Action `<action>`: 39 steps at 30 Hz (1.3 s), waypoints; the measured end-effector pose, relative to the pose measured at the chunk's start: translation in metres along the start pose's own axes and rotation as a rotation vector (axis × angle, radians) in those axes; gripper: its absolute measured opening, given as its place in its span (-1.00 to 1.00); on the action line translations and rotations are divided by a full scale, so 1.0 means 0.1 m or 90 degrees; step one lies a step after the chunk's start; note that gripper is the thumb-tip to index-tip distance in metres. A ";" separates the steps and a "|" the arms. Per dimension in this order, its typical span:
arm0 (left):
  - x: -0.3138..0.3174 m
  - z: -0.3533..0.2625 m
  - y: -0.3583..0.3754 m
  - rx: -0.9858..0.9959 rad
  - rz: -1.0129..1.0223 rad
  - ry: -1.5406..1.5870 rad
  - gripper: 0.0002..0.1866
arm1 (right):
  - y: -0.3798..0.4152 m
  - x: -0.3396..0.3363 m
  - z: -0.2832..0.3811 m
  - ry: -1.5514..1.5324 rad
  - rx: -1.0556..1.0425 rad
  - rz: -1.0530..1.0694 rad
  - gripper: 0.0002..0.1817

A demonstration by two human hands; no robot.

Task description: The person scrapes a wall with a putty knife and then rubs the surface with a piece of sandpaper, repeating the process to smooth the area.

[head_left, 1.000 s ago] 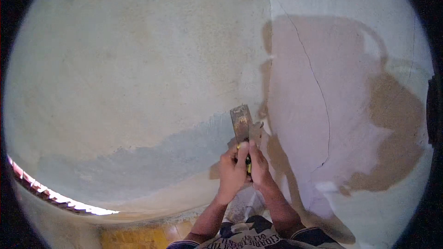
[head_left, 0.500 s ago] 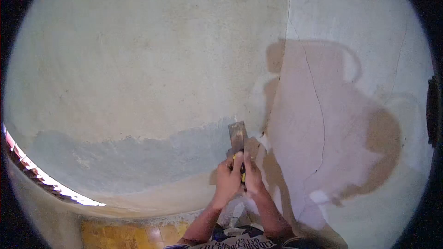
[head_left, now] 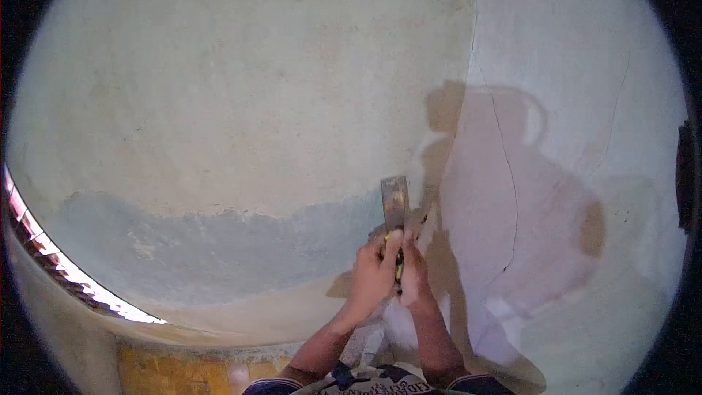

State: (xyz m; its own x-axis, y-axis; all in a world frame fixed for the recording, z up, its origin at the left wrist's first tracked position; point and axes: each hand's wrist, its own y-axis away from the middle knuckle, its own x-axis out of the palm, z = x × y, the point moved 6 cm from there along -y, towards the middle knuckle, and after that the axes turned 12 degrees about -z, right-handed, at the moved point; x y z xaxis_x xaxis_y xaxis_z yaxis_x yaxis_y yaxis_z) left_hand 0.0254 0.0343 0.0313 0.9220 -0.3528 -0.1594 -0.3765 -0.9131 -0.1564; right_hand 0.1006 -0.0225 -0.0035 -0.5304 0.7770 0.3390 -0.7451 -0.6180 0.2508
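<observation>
Both my hands are wrapped round the yellow-and-black handle of a scraper (head_left: 395,203), one on each side. My left hand (head_left: 374,269) closes on it from the left, thumb laid along the handle. From the right, my right hand (head_left: 414,272) presses against the same handle. The scraper's broad metal blade points up the wall, its surface smeared and worn. Its tip lies over the right end of a grey patch (head_left: 241,249) on the pale wall (head_left: 292,102), close to the corner.
A second wall (head_left: 570,51) meets the first at the corner, with a long thin crack (head_left: 504,153) running down it. My shadow falls across it. Yellow-brown floor tiles (head_left: 175,374) show below, and a bright slit opening (head_left: 80,278) lies at lower left.
Both hands and the scraper have moved a little to the right and slightly up in view, with the blade now closer to vertical. The view itself has shifted slightly.
</observation>
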 end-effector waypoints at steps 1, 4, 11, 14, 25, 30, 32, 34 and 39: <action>-0.01 0.04 0.03 0.011 -0.009 -0.002 -0.48 | -0.12 -0.10 -0.27 0.030 0.038 0.013 -0.37; -0.01 0.23 0.05 0.042 -0.026 -0.022 -0.48 | -0.24 -0.19 -0.60 0.024 -0.016 -0.028 -0.38; 0.04 -0.35 -0.17 0.089 0.005 -0.012 -0.46 | 0.07 0.13 0.37 -0.103 -0.039 -0.065 -0.40; 0.03 0.08 -0.01 0.045 0.022 -0.062 -0.43 | -0.02 -0.11 -0.20 -0.073 0.004 -0.057 -0.41; -0.70 4.48 1.57 -0.145 0.281 -0.150 -0.39 | 1.12 -0.62 -3.92 -0.065 0.443 -0.137 -0.52; -1.41 4.29 2.05 -0.435 0.323 0.026 -0.43 | 1.66 -0.35 -4.45 -0.242 0.480 -0.025 -0.62; -1.59 4.33 2.21 -0.571 0.348 0.087 -0.44 | 1.83 -0.31 -4.61 -0.275 0.473 -0.031 -0.64; -1.69 4.13 2.28 -0.544 0.347 0.073 -0.47 | 1.99 -0.30 -4.65 -0.255 0.429 -0.053 -0.65; -1.76 3.55 2.23 -0.399 0.327 0.051 -0.52 | 2.10 -0.26 -4.46 -0.233 0.334 -0.108 -0.70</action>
State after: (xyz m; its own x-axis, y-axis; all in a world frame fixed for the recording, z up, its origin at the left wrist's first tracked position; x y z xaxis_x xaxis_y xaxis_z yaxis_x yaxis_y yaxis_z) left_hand -0.2531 -0.0350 -0.3218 0.6610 -0.7503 0.0113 -0.6553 -0.5698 0.4958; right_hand -0.2220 -0.1193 -0.3638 -0.1817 0.8353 0.5189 -0.4616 -0.5383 0.7050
